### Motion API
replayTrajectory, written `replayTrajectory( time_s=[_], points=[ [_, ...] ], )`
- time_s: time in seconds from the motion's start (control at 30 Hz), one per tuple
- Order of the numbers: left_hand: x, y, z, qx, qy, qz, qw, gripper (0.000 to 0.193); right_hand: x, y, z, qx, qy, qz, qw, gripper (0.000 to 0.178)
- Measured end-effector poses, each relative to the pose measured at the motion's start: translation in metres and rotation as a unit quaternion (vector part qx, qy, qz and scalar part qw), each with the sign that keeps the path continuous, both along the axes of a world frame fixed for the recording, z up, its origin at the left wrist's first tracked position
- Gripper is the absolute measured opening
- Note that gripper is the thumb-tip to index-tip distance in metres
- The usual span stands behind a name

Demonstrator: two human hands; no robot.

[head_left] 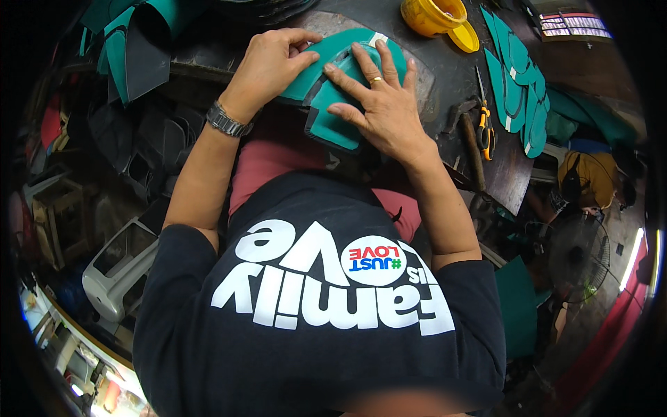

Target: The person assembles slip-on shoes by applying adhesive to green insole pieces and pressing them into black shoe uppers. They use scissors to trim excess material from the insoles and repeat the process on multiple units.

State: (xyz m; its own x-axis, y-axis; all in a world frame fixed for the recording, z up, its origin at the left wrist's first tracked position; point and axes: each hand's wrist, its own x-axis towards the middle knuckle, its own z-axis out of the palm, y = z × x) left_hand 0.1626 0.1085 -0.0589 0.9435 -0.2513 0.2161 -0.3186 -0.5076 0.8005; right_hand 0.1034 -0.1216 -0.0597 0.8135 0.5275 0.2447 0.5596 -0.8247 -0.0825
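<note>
A curved green piece with black edges, which looks like a shoe upper [299, 85], lies at the near edge of the dark worktable. A small white tab shows at its far edge. My left hand [274, 62], with a metal watch at the wrist, has its fingers bent and thumb drawn in on the piece's left part. My right hand [381, 104], wearing a ring, presses on its right part with the fingers spread flat. The fingertips of my left hand are partly hidden, and so is the underside of the piece.
Right of my hands are orange-handled scissors [485, 132] and a hammer [471, 149]. Farther right lies a pile of similar green pieces [517, 83]. A yellow tub [432, 17] stands at the back beside its lid [464, 37]. Green sheets [135, 55] hang at the far left; a fan [582, 254] stands right.
</note>
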Motion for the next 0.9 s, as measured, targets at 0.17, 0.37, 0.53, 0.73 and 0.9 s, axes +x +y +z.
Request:
replayTrajectory(
  time_s=[0.17,0.37,0.53,0.73,0.9],
  points=[
    [0.000,-0.001,0.001,-0.010,0.014,0.004,1.000,0.032,-0.022,0.012,0.006,-0.022,-0.004,0.015,1.000,0.058],
    [0.001,-0.001,0.000,0.002,0.022,0.004,1.000,0.033,-0.036,0.017,0.007,-0.026,0.000,0.025,0.999,0.057],
    [0.003,0.000,-0.002,0.009,0.011,-0.002,1.000,0.033,-0.039,0.020,0.007,-0.021,0.008,0.045,0.999,0.052],
    [0.004,0.001,-0.004,0.009,0.005,-0.012,1.000,0.035,-0.019,0.008,0.016,0.246,0.126,0.053,0.959,0.040],
    [0.004,0.002,-0.005,0.019,0.001,-0.015,1.000,0.035,0.011,-0.010,0.010,0.050,-0.018,-0.090,0.994,0.053]
  ],
)
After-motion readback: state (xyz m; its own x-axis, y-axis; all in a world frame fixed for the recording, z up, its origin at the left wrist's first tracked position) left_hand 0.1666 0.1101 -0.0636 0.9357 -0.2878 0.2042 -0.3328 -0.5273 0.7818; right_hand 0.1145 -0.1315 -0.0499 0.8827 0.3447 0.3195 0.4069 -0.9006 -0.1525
